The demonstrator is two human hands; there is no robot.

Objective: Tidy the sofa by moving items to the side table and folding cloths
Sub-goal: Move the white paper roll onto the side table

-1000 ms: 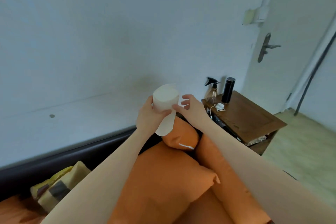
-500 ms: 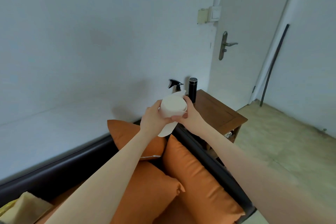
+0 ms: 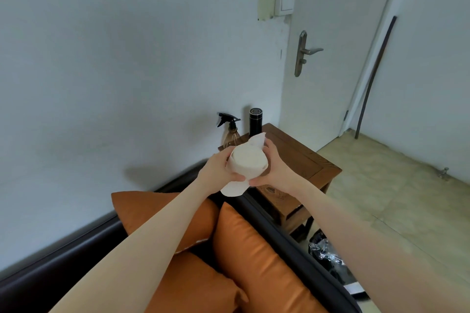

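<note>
From the head camera, both arms are reaching forward over the sofa (image 3: 292, 234), and the two hands are meeting around a white paper roll (image 3: 248, 160). The left hand (image 3: 217, 169) is curling its fingers round the roll's left side, thumb underneath; the right hand (image 3: 276, 169) is cupping the right side, fingers wrapped behind it. A loose sheet is sticking up at the back of the roll and another is hanging down below the hands (both ends are unwound). The roll is being held in the air in front of the near corner of the wooden side table (image 3: 305, 157), not touching it. On the table's far edge a spray bottle (image 3: 230, 132) and a black flask (image 3: 255, 122) are standing upright side by side. Orange cushions (image 3: 254, 244) are leaning against the sofa's dark armrest below the arms.
</note>
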